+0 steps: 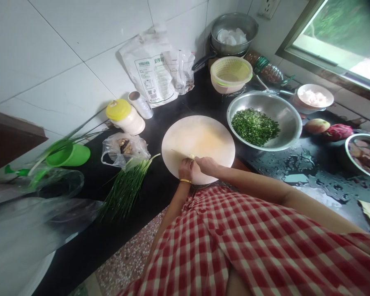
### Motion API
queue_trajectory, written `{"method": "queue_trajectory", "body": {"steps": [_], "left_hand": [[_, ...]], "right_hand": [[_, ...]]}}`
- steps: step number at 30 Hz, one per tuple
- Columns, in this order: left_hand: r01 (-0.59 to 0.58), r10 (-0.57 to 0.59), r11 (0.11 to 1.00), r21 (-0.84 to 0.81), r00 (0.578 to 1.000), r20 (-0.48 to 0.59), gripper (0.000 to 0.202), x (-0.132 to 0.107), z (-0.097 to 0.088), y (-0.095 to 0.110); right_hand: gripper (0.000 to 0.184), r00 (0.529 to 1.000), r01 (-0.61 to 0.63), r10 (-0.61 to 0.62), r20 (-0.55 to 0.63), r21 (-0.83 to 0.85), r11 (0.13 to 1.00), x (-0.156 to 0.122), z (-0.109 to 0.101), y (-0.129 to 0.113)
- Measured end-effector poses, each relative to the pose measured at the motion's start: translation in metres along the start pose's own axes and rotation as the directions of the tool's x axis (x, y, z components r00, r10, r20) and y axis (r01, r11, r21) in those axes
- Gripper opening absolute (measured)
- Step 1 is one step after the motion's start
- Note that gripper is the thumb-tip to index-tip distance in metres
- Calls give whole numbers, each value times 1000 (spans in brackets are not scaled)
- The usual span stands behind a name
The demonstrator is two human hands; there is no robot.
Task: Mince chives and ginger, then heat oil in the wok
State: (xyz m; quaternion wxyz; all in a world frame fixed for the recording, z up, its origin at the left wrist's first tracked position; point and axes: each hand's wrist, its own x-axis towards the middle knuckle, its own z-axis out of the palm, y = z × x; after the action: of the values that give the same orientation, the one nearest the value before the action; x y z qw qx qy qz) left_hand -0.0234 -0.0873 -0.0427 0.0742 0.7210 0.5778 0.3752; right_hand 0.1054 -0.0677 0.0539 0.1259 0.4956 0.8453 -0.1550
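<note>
My left hand (186, 168) and my right hand (206, 163) meet at the near edge of a round pale cutting board (203, 135). Both are closed in a pinch on a thin pale stalk (181, 155) that points left across the board. A gold bangle sits on my left wrist. A bundle of green chives (126, 187) lies on the black counter left of the board. A steel bowl (285, 117) right of the board holds chopped greens (254, 125).
Along the tiled wall stand a yellow-lidded jar (125, 116), white packets (154, 72), a plastic bag with ginger (123, 148), a green cup (69, 155), a yellow strainer (231, 72) and a pot (234, 28). Fruit (317, 125) and another bowl (365, 154) sit on the wet counter at right.
</note>
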Motion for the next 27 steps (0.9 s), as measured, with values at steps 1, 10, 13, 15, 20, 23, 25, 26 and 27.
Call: {"method": "queue_trajectory", "body": {"steps": [1, 10, 13, 15, 20, 23, 25, 26, 27], "left_hand": [[-6, 6, 1000, 1, 1000, 3, 19, -1, -2, 1], [-65, 65, 998, 1, 997, 50, 23, -5, -8, -2], [-42, 41, 999, 17, 999, 23, 21, -5, -3, -3], [-36, 36, 999, 30, 999, 13, 19, -5, -2, -2], [2, -6, 995, 100, 1000, 31, 16, -6, 0, -2], [9, -16, 993, 119, 998, 55, 14, -6, 1, -4], [14, -21, 994, 110, 998, 61, 14, -7, 1, -4], [16, -23, 995, 103, 998, 61, 14, -7, 1, -4], [17, -23, 995, 96, 998, 59, 15, -7, 1, -3]], "right_hand": [[36, 1000, 4, -4, -8, 4, 1000, 1, 1, 1], [37, 1000, -7, 7, 6, -39, 999, 2, -1, 4], [36, 1000, -8, 9, 17, -58, 998, -2, -6, 2], [35, 1000, -9, 10, 11, -73, 997, -10, -10, -1], [34, 1000, 15, -13, 28, -93, 996, -32, -18, -10], [34, 998, -11, 17, 61, -95, 995, -34, -17, -13], [34, 998, -14, 19, 64, -86, 996, -28, -15, -14], [34, 998, -12, 17, 64, -83, 997, -24, -13, -14], [34, 998, -8, 13, 65, -79, 997, -19, -12, -14]]}}
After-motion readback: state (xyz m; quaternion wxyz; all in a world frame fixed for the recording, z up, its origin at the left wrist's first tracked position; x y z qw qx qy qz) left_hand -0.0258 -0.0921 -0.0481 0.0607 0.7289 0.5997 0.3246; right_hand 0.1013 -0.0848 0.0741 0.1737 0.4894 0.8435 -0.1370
